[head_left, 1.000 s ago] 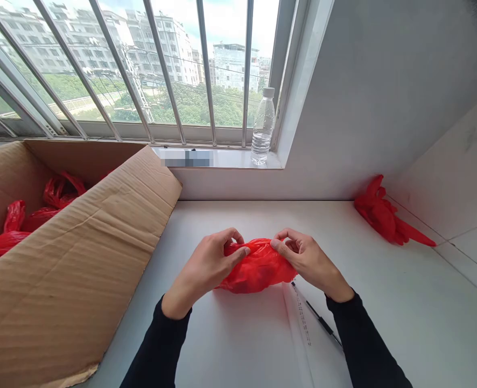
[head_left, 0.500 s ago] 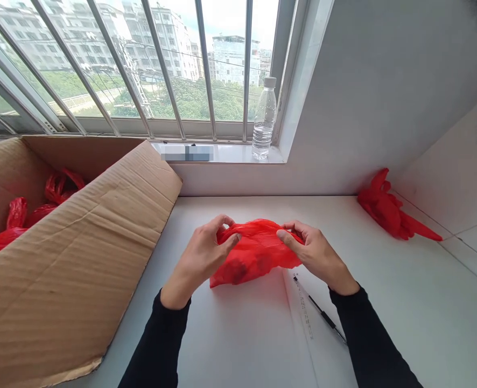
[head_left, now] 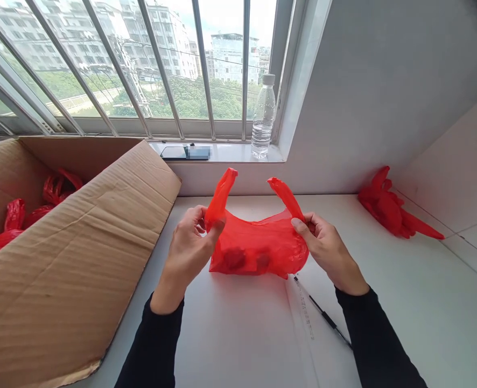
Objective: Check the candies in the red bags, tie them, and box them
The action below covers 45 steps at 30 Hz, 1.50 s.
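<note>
A red plastic bag (head_left: pixel 258 248) with dark lumps inside rests on the white table (head_left: pixel 238 334) in front of me. My left hand (head_left: pixel 188 250) pinches the bag's left handle, which sticks up above the fingers. My right hand (head_left: pixel 327 249) pinches the right handle, also pointing up. The bag's mouth is stretched between the two hands.
An open cardboard box (head_left: pixel 72 253) at the left holds several tied red bags (head_left: pixel 56 188). A bunch of red bags (head_left: pixel 387 207) lies at the right by the wall. A pen (head_left: pixel 329 323) lies on paper near my right wrist. A water bottle (head_left: pixel 262 116) and a phone (head_left: pixel 176 152) sit on the sill.
The hands moved apart and lifted the bag's two handles upright. The crumpled bag has been pulled open between them.
</note>
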Available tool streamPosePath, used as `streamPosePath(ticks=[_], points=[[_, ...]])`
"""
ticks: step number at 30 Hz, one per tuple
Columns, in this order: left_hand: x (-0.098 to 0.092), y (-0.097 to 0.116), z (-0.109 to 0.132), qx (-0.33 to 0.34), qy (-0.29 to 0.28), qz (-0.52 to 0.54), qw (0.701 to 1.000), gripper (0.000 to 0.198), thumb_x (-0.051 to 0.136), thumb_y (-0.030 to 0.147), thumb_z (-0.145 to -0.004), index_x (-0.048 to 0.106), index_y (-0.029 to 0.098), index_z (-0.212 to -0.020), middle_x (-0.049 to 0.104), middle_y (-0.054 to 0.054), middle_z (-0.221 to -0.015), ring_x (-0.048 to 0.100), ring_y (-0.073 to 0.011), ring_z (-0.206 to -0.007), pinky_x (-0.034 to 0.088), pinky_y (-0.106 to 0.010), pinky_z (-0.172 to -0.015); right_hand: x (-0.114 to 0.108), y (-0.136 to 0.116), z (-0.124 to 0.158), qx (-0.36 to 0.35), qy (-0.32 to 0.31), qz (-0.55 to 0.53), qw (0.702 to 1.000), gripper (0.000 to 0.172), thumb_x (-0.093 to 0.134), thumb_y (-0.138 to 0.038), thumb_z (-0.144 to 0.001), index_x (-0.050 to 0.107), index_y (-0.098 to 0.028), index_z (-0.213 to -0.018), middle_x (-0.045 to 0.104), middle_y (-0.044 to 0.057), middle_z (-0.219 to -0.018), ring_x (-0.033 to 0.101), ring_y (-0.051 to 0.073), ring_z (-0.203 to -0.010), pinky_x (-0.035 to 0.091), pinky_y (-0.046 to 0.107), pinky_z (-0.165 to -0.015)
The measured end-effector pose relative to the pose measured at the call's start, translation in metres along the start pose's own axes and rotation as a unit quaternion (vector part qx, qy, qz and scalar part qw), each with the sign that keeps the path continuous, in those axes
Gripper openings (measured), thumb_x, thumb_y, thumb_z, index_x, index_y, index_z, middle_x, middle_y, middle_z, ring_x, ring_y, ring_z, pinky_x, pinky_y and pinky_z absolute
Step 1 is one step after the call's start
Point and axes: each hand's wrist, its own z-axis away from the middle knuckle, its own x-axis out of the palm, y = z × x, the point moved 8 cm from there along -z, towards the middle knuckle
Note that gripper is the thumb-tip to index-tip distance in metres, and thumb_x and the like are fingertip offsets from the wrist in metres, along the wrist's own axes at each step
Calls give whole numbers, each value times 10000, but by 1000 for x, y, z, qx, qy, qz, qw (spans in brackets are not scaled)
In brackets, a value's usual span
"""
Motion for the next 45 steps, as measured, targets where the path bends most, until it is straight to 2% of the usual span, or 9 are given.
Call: streamPosePath(ticks=[6,10,13,18,24,27,32,38,45], points=[[-13,17,9,-5,-5,20,1000,210,634,437,-931,636,237,-868,628,8,-862,547,-177,-776,413,-328,-722,-21,-67,42,-190,231,120,947,217,674,-403,-943,600,-269,-1098,669,25,-1082,638,218,-997,531,390,-903],[-15,25,13,28,-34,42,998,210,641,427,-930,655,236,-845,608,-2,-879,535,-178,-790,410,-325,-716,36,-75,47,-280,25,247,927,348,607,-292,-987,553,-290,-1331,644,60,-1295,571,256,-1219,503,462,-1039],[-16,24,16,39,-65,32,997,250,653,462,-928,686,238,-824,543,0,-814,540,-187,-811,411,-318,-698,65,-56,44,-291,-70,332,894,543,585,-233,-994,419,-277,-1509,579,79,-1404,493,268,-1340,236,611,-1244],[-18,19,20,3,-112,62,992,279,682,490,-914,677,230,-816,521,13,-740,612,-208,-834,460,-316,-719,75,-33,35,-242,-106,362,894,573,558,-246,-1017,368,-260,-1557,643,-14,-913,619,186,-899,154,610,-1269],[-14,29,25,19,-150,83,985,195,674,448,-940,675,254,-925,658,13,-891,666,-207,-912,504,-311,-771,81,-20,34,-164,-133,355,911,573,493,-280,-1045,310,-237,-1587,531,-68,-632,536,207,-630,555,439,-858],[-9,34,27,35,-167,72,983,139,693,388,-930,656,255,-908,676,19,-979,657,-194,-961,519,-303,-834,79,-20,32,-137,-112,338,924,546,472,-270,-1049,319,-278,-1573,577,-48,-706,526,197,-597,498,335,-627],[-4,40,29,39,-176,82,980,107,710,343,-914,644,258,-910,675,30,-957,656,-181,-937,521,-302,-873,73,-29,33,-170,-76,321,929,314,499,-218,-1030,596,-260,-1325,615,-25,-721,589,206,-747,487,330,-724],[-12,52,28,48,-129,128,982,229,636,403,-966,619,219,-832,636,7,-865,620,-166,-883,482,-260,-797,72,-25,32,-137,-91,341,926,513,513,-216,-1024,405,-316,-1516,612,-66,-693,555,180,-562,447,310,-615],[-16,35,24,-25,-69,250,965,225,807,308,-824,599,236,-870,616,44,-802,525,-100,-686,434,-178,-602,62,-35,36,-131,-84,312,937,155,502,-223,-1024,638,-280,-1070,702,-52,-773,638,166,-669,447,294,-649]])
